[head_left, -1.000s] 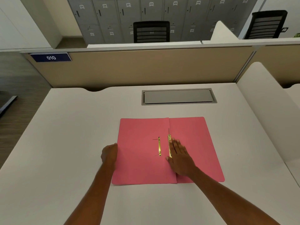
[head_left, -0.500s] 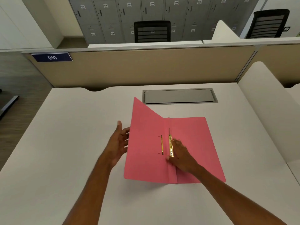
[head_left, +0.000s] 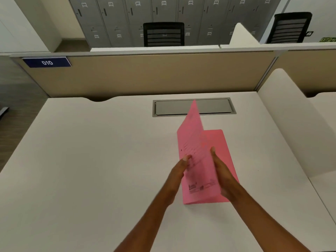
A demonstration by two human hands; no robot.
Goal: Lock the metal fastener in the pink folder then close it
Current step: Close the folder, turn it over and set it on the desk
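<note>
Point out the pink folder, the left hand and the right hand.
pink folder (head_left: 195, 142): head view, on the raised front cover.
left hand (head_left: 179, 171): head view, on the back of the hand.
right hand (head_left: 224, 176): head view, on the back of the hand.

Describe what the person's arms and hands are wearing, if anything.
Both forearms are bare as far as the frame shows: no sleeves or cuffs. The left hand and right hand wear no gloves, and no watch, bracelet or ring is visible on either. The picture is somewhat motion-blurred, so a thin ring could be missed.
</note>
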